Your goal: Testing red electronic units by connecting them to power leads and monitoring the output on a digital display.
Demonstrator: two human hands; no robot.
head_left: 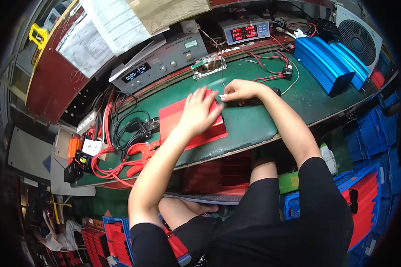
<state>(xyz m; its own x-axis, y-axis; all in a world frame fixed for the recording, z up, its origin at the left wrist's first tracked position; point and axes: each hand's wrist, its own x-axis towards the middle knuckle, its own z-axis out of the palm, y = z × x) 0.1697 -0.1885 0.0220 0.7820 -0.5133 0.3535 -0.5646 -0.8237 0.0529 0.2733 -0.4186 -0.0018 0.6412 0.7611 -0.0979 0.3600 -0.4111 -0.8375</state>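
Observation:
A red ribbed metal case (168, 118) lies on the green bench top, close to its front edge. My left hand (198, 112) rests over the case with its fingers stretched out, slightly blurred. Just beyond the case's right end, my right hand (243, 91) is closed in a pinch. A small pale bit shows at its fingertips, too small to name; a thin cord hangs down close by. Left of the case are red-handled clamps (140, 156) with red cables, beside a bundle of black cords (140, 129).
Behind stand a grey power supply (162, 60) and a meter with red digits (245, 33). Blue ribbed cases (323, 64) and a fan (358, 40) are at the right. Blue crates (374, 187) with red parts stand on the floor. Another person (60, 236) sits far left.

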